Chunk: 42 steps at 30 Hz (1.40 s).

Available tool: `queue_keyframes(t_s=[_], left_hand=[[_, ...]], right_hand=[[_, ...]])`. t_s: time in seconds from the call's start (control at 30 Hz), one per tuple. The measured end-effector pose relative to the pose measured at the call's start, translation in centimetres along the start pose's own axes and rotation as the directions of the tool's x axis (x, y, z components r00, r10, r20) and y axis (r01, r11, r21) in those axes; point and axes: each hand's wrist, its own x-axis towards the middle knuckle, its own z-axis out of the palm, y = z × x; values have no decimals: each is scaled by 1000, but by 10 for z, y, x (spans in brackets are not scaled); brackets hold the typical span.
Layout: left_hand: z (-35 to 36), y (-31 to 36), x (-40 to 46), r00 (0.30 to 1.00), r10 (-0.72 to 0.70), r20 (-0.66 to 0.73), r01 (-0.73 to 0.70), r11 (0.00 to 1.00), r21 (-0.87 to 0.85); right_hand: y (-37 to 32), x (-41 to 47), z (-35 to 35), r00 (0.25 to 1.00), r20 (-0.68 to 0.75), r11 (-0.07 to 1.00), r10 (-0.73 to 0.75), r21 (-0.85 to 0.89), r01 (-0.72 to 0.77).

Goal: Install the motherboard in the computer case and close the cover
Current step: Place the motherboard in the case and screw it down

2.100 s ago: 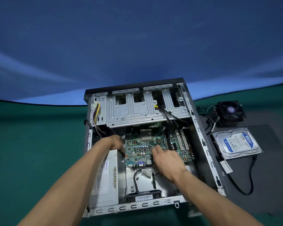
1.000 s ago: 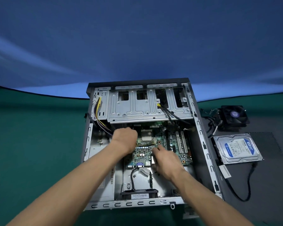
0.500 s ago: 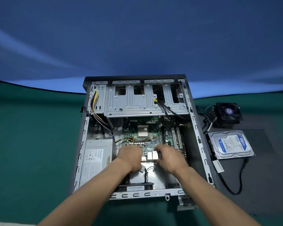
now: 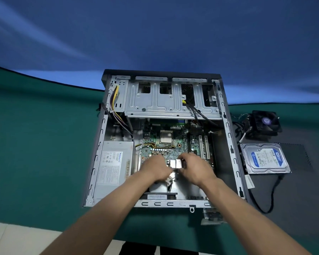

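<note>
Now the motherboard (image 4: 166,144) is lying flat inside the open computer case (image 4: 232,155), its near edge sitting under both hands; the left hand (image 4: 155,169) is resting at that edge with fingers curled, blurred, so I cannot tell whether it is gripping anything; the right hand (image 4: 195,167) is curling its fingers at the silver port blocks (image 4: 176,163), seemingly pinching the board there. By my judgement the board is light and stiff but fragile; it is asking to be held by its edges or the metal port shells, never by the socket (image 4: 166,136) at 12 o'clock from the hands, nor the white slots (image 4: 203,147) at 1 o'clock; flexing it or scraping its underside looks like the chief risk. Yellow and black wires (image 4: 147,145) are trailing onto the board at 11 o'clock; they could be getting trapped beneath it. A grey power supply (image 4: 114,166) is sitting in the case at 9 o'clock; the drive cage (image 4: 166,102) is spanning the far end. The case is lying on a green tabletop (image 4: 35,144); at 3 o'clock, outside it, a hard drive (image 4: 265,158) is resting on a dark mat (image 4: 302,181), with a cooler fan (image 4: 265,124) just beyond; I cannot pick out a cover; a blue backdrop (image 4: 155,34) is filling the room behind.
</note>
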Motion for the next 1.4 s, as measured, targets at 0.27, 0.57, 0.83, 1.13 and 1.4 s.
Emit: queue_keyframes(t_s=[0.27,0.57,0.83,1.13,1.4], left_hand=[[1,9,-5,905,152,398,-133,988,-77],[3,9,4,995,76,-62,-89,962,-257],[2,8,1,990,63,130,-57,997,-48],[2,10,-4,941,159,299,-134,986,-100],[-2,16,-2,997,73,-15,-71,869,-489]], right_hand=[[1,2,0,1000,13,999,-6,-33,7],[2,3,1,1000,15,1000,19,-18,-18],[6,3,5,996,69,998,62,12,-63],[8,4,9,992,66,992,105,65,-109],[2,0,4,996,62,998,69,-9,-68]])
